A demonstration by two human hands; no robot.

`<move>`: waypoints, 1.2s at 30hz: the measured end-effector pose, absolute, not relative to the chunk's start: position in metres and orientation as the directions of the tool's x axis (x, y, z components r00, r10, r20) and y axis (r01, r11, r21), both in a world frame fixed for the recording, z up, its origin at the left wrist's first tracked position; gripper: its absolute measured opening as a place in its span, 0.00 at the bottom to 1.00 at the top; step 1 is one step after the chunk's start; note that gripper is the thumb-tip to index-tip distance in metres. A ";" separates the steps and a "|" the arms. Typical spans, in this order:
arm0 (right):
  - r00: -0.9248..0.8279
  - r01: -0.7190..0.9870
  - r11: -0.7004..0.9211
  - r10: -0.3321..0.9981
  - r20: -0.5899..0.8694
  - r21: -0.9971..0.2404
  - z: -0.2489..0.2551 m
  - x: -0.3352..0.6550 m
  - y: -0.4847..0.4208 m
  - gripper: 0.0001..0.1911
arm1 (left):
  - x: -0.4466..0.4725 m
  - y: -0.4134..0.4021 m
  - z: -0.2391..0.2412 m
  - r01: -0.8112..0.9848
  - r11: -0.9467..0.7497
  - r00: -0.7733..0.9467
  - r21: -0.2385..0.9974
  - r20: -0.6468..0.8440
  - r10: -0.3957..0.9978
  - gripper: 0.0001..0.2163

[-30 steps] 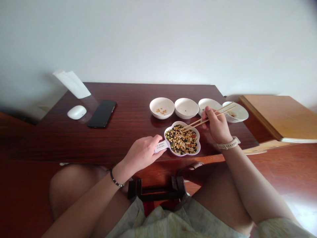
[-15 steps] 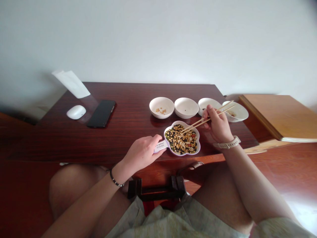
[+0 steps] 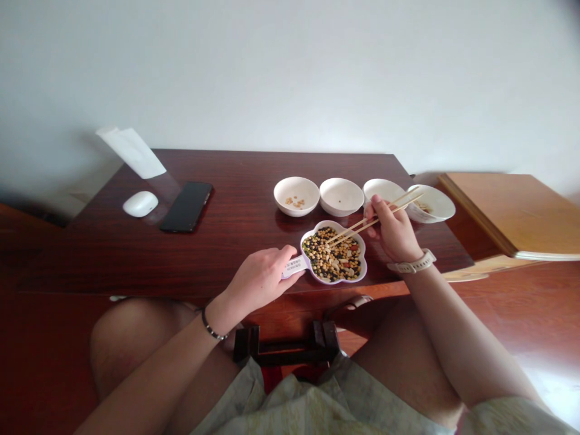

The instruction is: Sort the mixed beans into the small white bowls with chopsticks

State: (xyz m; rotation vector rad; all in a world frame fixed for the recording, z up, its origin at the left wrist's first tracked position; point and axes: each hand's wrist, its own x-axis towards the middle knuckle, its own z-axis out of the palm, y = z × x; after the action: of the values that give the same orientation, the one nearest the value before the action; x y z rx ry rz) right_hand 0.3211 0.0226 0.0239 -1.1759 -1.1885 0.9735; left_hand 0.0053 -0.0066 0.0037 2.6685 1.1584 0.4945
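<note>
The person's left hand (image 3: pixel 260 275) has its grip pinching the handle (image 3: pixel 304 264) of one flower-shaped dish (image 3: pixel 362 249); the handle's printed label (image 3: pixel 292 267) is too small to read. The dish is at the near edge of the counter (image 3: pixel 240 229), full of mixed beans (image 3: pixel 333 260). The right hand (image 3: pixel 396 234) pinches two chopsticks (image 3: pixel 356 228) in its grip, tips among the beans. Beyond stand four white bowls (image 3: pixel 341 188): the leftmost with several pale pieces, the next with one dark speck, the third partly hidden, the last with light pieces. Leftward lie one black phone (image 3: pixel 186 207), one white mouse (image 3: pixel 140 204) and, farther, one white packet (image 3: pixel 132 154).
</note>
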 end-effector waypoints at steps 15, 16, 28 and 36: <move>0.122 -0.037 0.146 0.983 0.140 -0.989 0.018 0.317 0.025 0.26 | 0.004 -0.007 0.003 0.667 -0.679 0.639 0.306 0.234 0.733 0.14; 0.114 -0.038 0.143 0.984 0.138 -0.989 0.018 0.317 0.025 0.25 | 0.004 -0.007 0.003 0.667 -0.680 0.639 0.306 0.235 0.733 0.14; 0.076 -0.087 0.093 0.993 0.087 -0.992 0.017 0.315 0.023 0.26 | 0.005 -0.007 0.004 0.666 -0.679 0.635 0.309 0.242 0.734 0.14; 0.052 -0.087 0.064 0.997 0.060 -0.994 0.019 0.314 0.022 0.27 | 0.006 -0.007 0.003 0.667 -0.677 0.634 0.312 0.240 0.735 0.14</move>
State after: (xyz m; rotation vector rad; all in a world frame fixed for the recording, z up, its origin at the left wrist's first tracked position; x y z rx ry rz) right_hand 0.3139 0.0216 0.0192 -1.1214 -1.1367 1.1685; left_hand 0.0055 -0.0070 0.0027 2.6611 1.1546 0.5201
